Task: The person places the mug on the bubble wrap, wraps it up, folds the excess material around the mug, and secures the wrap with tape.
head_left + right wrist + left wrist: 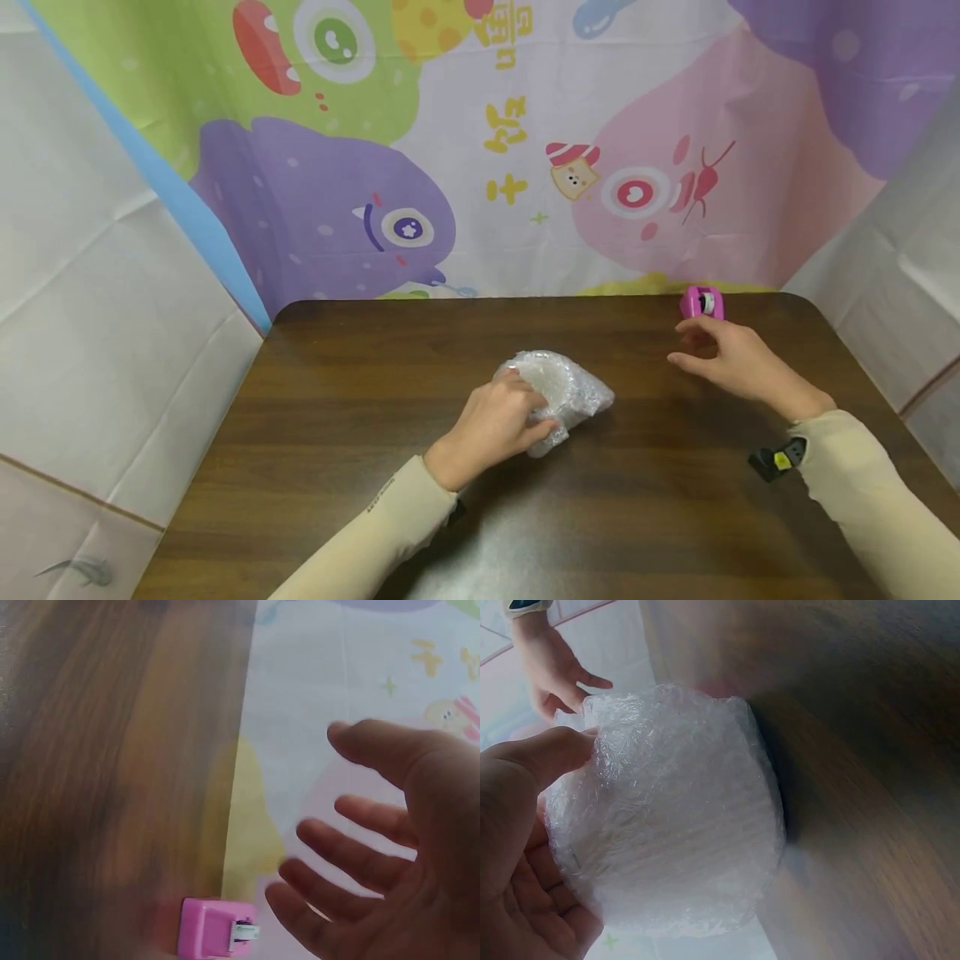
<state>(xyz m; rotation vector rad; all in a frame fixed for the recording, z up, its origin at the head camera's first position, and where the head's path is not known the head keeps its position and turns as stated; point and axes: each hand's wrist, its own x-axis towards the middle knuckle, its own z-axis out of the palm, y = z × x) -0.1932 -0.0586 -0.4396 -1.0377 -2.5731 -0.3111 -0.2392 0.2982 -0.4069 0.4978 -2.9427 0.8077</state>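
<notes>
Bubble-wrapped bundle (566, 392), rounded, crinkled and shiny, is at about the middle of the dark wooden table (337, 433), a little toward twelve o'clock, its tapered end pointing to three. Something pale shows through the wrap, but I cannot tell what it is, nor whether the underside touches the wood. My left hand (495, 421) comes in from eight o'clock and grips the bundle, thumb on one side and fingers curled round the edge. My right hand (738, 360) is well apart from it, between two and three o'clock, holding nothing, with the fingers loosely bent and spread and the thumb apart from them. Just beyond those fingers, at two o'clock from the bundle, a pink tape dispenser (693, 308) stands near the table's far edge. Both my arms wear beige sleeves (877, 492), and a black device with a yellow patch (782, 458) sits at my right wrist. Behind the table, at twelve o'clock, hangs a cartoon curtain (517, 258): a purple monster at ten, a pink one at one, a green one at eleven
</notes>
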